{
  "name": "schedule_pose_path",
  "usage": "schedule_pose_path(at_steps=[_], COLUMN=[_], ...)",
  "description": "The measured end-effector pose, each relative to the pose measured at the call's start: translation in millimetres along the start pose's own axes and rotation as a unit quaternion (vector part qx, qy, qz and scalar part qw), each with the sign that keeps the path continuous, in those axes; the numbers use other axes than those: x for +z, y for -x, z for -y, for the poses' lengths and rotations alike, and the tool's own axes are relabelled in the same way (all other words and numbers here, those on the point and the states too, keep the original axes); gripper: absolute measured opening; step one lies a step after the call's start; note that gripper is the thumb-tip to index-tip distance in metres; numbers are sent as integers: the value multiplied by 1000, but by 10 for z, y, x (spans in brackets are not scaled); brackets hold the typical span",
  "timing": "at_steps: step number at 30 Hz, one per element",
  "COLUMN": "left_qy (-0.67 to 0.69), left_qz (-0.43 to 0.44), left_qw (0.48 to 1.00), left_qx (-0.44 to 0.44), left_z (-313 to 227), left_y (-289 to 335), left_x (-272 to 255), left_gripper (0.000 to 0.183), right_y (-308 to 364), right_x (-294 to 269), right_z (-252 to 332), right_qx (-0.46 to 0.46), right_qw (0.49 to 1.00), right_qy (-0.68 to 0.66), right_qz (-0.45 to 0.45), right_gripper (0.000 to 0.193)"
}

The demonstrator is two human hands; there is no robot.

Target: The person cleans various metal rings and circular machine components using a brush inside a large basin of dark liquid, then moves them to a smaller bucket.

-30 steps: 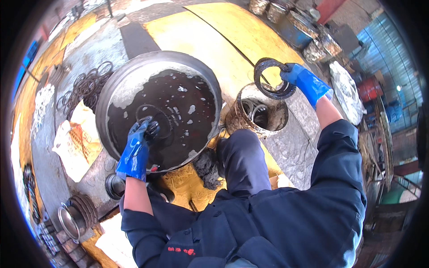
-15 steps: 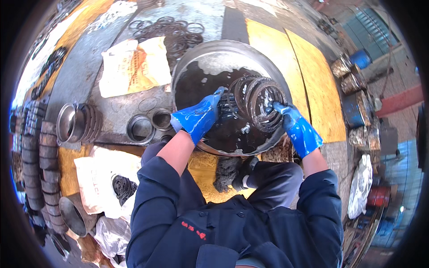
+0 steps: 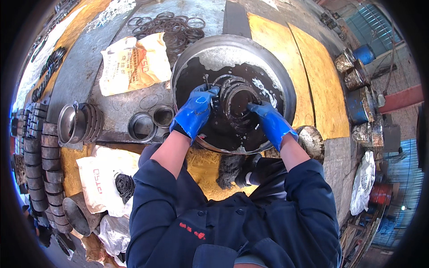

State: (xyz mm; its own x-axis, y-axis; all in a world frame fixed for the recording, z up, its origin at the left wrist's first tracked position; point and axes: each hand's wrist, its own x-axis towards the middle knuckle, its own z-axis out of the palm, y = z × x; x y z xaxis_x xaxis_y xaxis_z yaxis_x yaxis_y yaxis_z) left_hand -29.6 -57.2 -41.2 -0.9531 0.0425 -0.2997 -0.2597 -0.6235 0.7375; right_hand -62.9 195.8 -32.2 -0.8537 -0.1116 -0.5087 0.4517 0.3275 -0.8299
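The left hand and right hand, both blue-gloved, grasp the dark rings from opposite sides, within the basin of dark liquid.

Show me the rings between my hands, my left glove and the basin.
Rings (image 3: pixel 228 102): head view, left side of the stack.
Left glove (image 3: pixel 199 104): head view, back of the glove.
Basin (image 3: pixel 237 41): head view, far inner wall.
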Motion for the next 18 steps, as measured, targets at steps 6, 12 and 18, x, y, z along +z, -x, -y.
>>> schedule_pose_path(at_steps=[6,12,18], left_qy=[59,-96,-70], left_qz=[-50,-139,-124], left_qw=[996,979,984], left_qx=[33,111,106], left_z=[-293,-511,-529], left_y=[177,239,281], left_x=[43,44,52], left_gripper=[16,10,10], right_y=[-141,-428,-615], right_x=[-29,-291,-60], right_z=[-69,-303,-106], right_qx=[-49,-90,-68], right_qw=[998,990,985], right_qy=[-38,-64,97], right_qz=[-29,-91,-122], right_gripper=[26,21,27])
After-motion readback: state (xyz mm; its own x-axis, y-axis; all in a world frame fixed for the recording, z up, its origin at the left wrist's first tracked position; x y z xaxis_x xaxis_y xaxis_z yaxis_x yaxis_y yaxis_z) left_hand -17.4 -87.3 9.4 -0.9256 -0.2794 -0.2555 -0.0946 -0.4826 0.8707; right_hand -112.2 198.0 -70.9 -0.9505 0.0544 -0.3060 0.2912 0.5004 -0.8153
